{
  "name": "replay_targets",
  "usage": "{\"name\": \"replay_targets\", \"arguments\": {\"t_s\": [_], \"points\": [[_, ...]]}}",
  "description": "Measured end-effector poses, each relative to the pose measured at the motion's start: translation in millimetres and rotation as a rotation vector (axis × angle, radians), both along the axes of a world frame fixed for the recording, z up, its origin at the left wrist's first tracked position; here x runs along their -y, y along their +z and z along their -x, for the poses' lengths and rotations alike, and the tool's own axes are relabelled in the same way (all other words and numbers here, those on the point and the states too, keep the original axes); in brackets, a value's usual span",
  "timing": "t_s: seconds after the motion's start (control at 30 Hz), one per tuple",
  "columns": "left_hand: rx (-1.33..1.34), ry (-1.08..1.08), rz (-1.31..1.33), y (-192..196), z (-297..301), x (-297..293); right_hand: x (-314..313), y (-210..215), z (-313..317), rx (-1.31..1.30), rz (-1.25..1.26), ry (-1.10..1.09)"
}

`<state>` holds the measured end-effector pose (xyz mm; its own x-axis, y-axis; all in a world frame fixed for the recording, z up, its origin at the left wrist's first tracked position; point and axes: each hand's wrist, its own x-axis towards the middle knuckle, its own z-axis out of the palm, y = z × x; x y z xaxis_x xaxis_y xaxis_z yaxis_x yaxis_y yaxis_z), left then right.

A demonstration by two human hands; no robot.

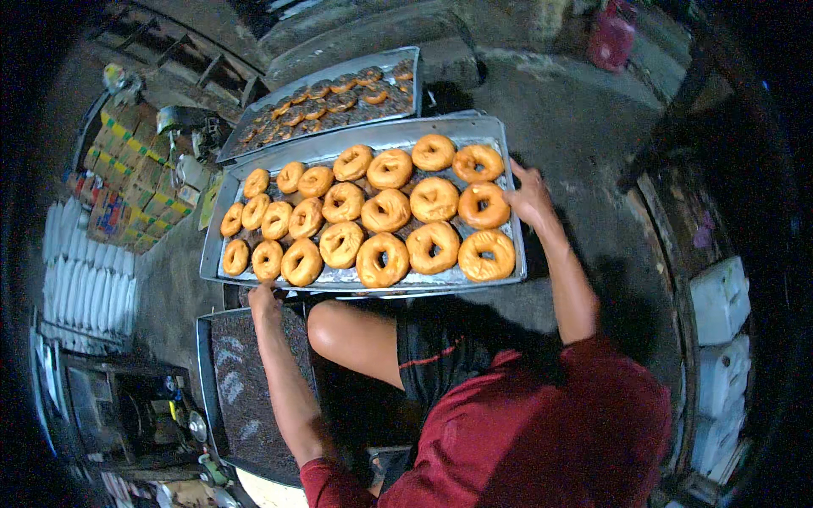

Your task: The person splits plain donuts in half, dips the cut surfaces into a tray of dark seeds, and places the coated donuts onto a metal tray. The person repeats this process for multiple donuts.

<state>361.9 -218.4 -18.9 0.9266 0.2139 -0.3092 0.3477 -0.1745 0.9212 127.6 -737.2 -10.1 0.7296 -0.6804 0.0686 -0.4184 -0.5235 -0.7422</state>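
A large metal tray holds several rows of golden ring doughnuts, some with wrinkled tops. It sits in front of me, above my bent knee. My right hand is closed on the tray's right side wall, with some fingers hidden behind the edge. At the near edge, left of the middle, my left hand grips the tray from below, its fingers mostly hidden under the rim. Just beyond stands a second metal tray with rows of darker-looking rings.
A dark-based tray lies beside my left forearm. Stacked cartons and white packages stand at left. A red gas cylinder is at the far right, pale containers at right. Dark floor lies between.
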Motion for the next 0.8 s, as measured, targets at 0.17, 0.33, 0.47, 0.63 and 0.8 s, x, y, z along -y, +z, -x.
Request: {"name": "replay_targets", "arguments": {"t_s": [0.17,0.33,0.47,0.63,0.8], "points": [[0.046,-0.010,0.122,6,2,-33,-13,8,-9,0.000,-0.048,0.052],[0.090,-0.023,0.214,-6,-1,-11,3,-2,-3,0.145,-0.164,0.078],[0.081,-0.104,0.077,-7,-2,-18,3,-5,-8,0.135,-0.114,0.069],[0.029,-0.045,-0.077,-9,-3,-26,4,2,-10,0.069,-0.039,0.182],[0.641,0.085,-0.404,6,21,9,-80,98,-62,0.244,0.639,0.389]]}}
